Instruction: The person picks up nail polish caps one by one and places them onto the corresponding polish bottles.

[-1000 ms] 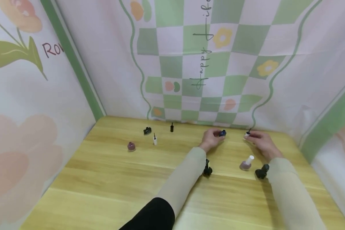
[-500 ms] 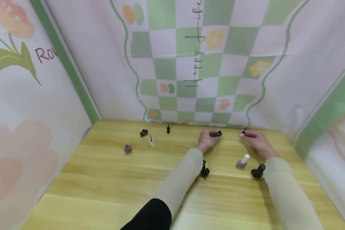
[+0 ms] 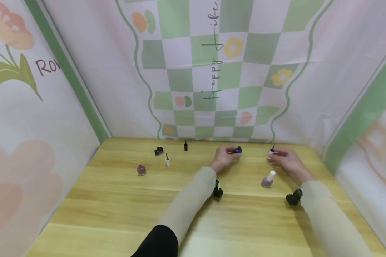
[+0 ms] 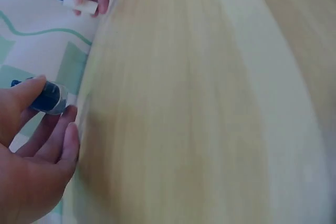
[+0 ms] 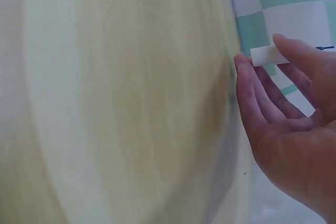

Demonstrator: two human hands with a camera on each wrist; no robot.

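Near the table's back edge, my left hand (image 3: 224,157) pinches a small dark blue nail polish bottle (image 4: 50,98) between thumb and fingers; its neck has no cap on it. To the right, my right hand (image 3: 287,160) pinches a white nail polish cap (image 5: 269,55) with its dark brush (image 3: 273,146) pointing up. The bottle and the cap are held apart. A capped mauve nail polish bottle (image 3: 267,180) stands in front of the right hand, its white cap tilted.
On the left of the wooden table (image 3: 115,210) are an uncapped mauve bottle (image 3: 141,170), a white brush cap (image 3: 167,161), a black bottle (image 3: 159,151) and a black brush cap (image 3: 185,146). A patterned curtain (image 3: 177,82) hangs behind the table's back edge.
The head view has shifted slightly, so the things on the table appear further left. Both hands keep their grips on the blue bottle and the white brush cap.
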